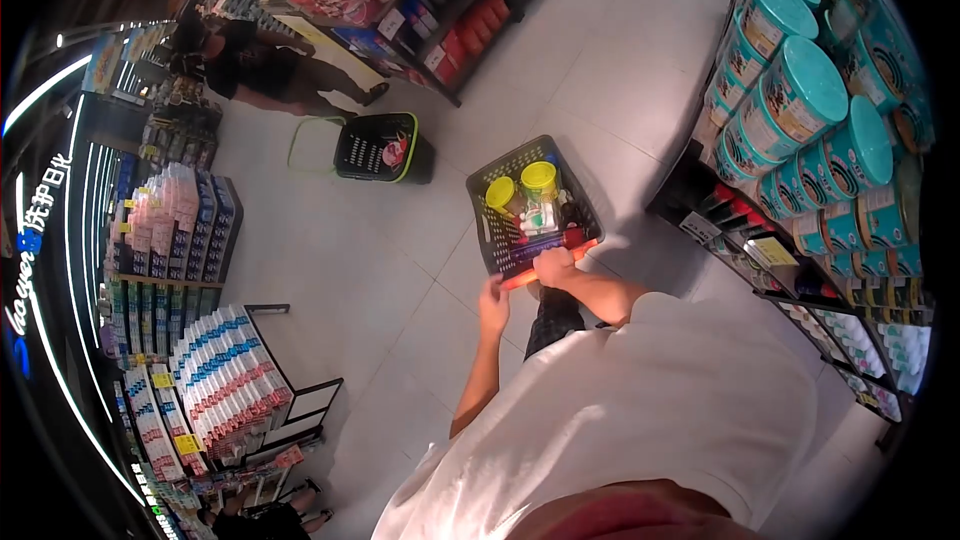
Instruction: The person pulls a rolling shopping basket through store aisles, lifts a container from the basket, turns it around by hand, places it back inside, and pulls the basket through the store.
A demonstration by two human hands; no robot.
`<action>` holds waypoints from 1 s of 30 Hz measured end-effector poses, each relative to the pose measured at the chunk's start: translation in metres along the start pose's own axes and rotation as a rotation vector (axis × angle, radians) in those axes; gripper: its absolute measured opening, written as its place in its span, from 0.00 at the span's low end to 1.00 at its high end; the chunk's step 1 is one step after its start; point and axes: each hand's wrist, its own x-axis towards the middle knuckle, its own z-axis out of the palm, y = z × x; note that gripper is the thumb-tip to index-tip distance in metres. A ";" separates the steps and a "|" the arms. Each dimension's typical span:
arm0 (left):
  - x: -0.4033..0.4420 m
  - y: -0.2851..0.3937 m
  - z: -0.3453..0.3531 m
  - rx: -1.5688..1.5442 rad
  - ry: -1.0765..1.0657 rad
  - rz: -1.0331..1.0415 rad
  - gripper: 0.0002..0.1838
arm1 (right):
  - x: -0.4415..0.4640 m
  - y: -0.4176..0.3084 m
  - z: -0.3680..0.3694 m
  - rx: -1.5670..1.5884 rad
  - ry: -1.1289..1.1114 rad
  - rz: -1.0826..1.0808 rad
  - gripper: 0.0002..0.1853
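Observation:
A dark shopping basket (480,210) with slotted walls is in front of my body. It holds two yellow-lidded containers (540,176), a purple package (540,245) and several smaller items I cannot make out. An orange bar (520,279), which looks like the basket's handle, runs along the near edge. My right hand (555,265) is closed around its middle. At its left end my left hand (493,307) has its fingers pressed against the bar, seemingly gripping it.
Teal-lidded tubs (808,80) are stacked on the right shelf. Another dark basket with a green rim (375,152) stands on the floor near a person in dark clothes (265,65). Boxed goods (225,370) fill displays at left. Another person (265,520) is at lower left.

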 end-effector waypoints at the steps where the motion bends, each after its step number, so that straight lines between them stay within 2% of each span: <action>1: -0.046 -0.153 0.022 -0.026 0.070 -0.301 0.15 | 0.011 -0.002 -0.002 0.028 -0.002 0.014 0.12; 2: -0.092 -0.201 0.014 0.082 -0.010 -0.534 0.14 | 0.024 -0.004 -0.002 0.056 -0.004 0.027 0.12; 4: -0.161 -0.222 -0.022 0.206 -0.217 -0.829 0.13 | 0.041 -0.012 -0.002 0.057 0.071 0.008 0.11; 7: -0.197 -0.219 -0.070 0.248 -0.407 -0.992 0.12 | 0.071 -0.018 -0.011 0.082 0.185 0.007 0.11; 8: -0.188 -0.200 -0.090 0.243 -0.432 -1.008 0.12 | 0.083 -0.024 -0.021 0.098 0.119 0.041 0.11; 10: -0.177 -0.209 -0.095 0.224 -0.470 -1.010 0.12 | 0.104 -0.032 -0.047 0.118 -0.008 0.118 0.12; 13: -0.127 -0.220 -0.088 0.154 -0.459 -0.884 0.13 | 0.148 -0.044 -0.054 0.113 0.023 0.181 0.12; 15: -0.065 -0.227 -0.073 0.084 -0.415 -0.692 0.14 | 0.174 -0.054 -0.060 0.155 0.012 0.221 0.13; 16: -0.020 -0.228 -0.064 0.034 -0.380 -0.561 0.15 | 0.188 -0.060 -0.063 0.154 0.029 0.244 0.13; 18: 0.082 -0.225 -0.042 -0.014 -0.361 -0.454 0.16 | 0.211 -0.068 -0.071 0.160 0.062 0.298 0.14; 19: 0.149 -0.227 -0.028 -0.006 -0.422 -0.544 0.17 | 0.221 -0.069 -0.076 0.172 0.060 0.305 0.14; 20: 0.206 -0.231 -0.019 0.039 -0.306 -0.290 0.17 | 0.230 -0.071 -0.080 0.193 0.060 0.313 0.14; 21: 0.260 -0.199 -0.028 -0.074 -0.218 -0.198 0.16 | 0.240 -0.073 -0.083 0.223 0.063 0.323 0.14; 22: 0.304 -0.150 -0.049 -0.023 -0.201 -0.148 0.16 | 0.248 -0.073 -0.088 0.229 0.055 0.320 0.13; 23: 0.349 -0.125 -0.063 0.033 -0.362 -0.168 0.17 | 0.256 -0.070 -0.095 0.234 0.047 0.316 0.13; 25: 0.397 -0.086 -0.067 -0.268 -0.211 0.041 0.15 | 0.274 -0.060 -0.103 0.232 0.072 0.292 0.13; 28: 0.434 -0.053 -0.072 -0.191 -0.247 -0.080 0.09 | 0.289 -0.045 -0.108 0.219 0.140 0.261 0.13; 30: 0.430 -0.035 -0.058 0.342 -0.211 0.182 0.09 | 0.303 -0.035 -0.118 0.232 0.188 0.290 0.13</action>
